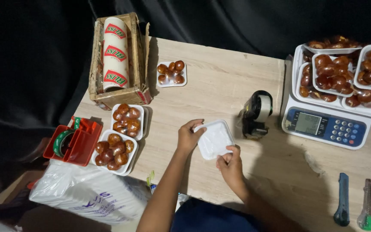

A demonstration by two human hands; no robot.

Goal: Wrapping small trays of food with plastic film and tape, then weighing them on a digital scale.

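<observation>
Two hands on one empty white tray [214,139], mid-worktop [220,86]: left hand [188,136] pinching top-left corner, right hand [229,163] pinching bottom edge. Three filled trays of brown fruit left: [171,73], [127,120], [114,150]. Several more stacked on one scale [325,125]. One tape dispenser [256,113] just right of tray. Two utility knives [343,199], [368,204] bottom right.

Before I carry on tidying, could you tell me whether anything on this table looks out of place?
The scale is overloaded: filled trays are stacked askew, overhanging its platform. Both hands, left and right, hold an empty white tray. Nothing looks spilled.
</observation>
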